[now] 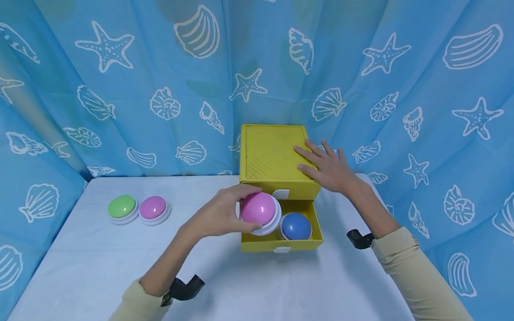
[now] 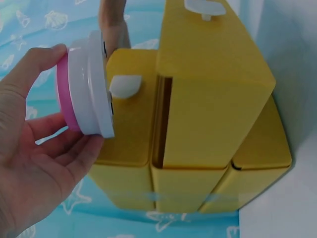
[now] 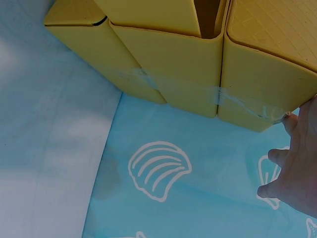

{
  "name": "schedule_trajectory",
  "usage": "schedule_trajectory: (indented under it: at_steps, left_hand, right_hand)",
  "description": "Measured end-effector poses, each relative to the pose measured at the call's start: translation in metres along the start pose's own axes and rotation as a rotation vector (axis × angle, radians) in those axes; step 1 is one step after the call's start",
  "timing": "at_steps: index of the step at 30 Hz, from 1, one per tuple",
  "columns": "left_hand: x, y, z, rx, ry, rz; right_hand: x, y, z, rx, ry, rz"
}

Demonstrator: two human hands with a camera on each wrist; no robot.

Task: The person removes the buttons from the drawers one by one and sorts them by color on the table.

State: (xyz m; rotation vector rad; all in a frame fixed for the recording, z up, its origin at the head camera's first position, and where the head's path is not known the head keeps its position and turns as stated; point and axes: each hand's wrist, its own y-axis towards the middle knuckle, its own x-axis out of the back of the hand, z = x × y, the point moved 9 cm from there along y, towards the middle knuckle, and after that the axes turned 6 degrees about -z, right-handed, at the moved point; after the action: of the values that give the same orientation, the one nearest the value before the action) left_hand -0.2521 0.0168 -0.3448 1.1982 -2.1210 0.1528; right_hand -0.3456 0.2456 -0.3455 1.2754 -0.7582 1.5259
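Observation:
Between its thumb and fingers my left hand (image 1: 218,213) grips a pink-domed round button (image 1: 258,208) with a white base. The button is held over the left part of a pulled-out drawer (image 1: 257,246) in a yellow drawer box (image 1: 273,154). Inside that drawer, on the right, sits a blue-domed button (image 1: 296,226). My right hand (image 1: 330,170) rests on the right edge of the box's top, fingers spread. In the left wrist view, the held button (image 2: 79,91) is tilted on its side, apart from the drawer fronts.
On the left of the white table (image 1: 100,267) stand a green-domed button (image 1: 122,206) and another pink-domed button (image 1: 153,207), side by side. A blue curtain (image 1: 257,53) with shells and starfish hangs behind the box.

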Motion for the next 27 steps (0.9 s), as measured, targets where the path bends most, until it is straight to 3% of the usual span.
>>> schedule_trajectory:
  at_steps: [11, 19, 27]
  left_hand:
    - [0.042, -0.024, 0.023, 0.062, 0.025, -0.089]
    - [0.07, -0.051, 0.059, 0.143, 0.109, -0.147]
    - [0.088, -0.089, 0.101, 0.248, 0.152, -0.172]
  right_hand:
    - [-0.001, 0.0, -0.001, 0.01, 0.01, 0.003]
    - [0.0, 0.0, -0.001, 0.012, 0.013, -0.001]
    - [0.001, -0.002, 0.002, 0.012, -0.01, 0.013]
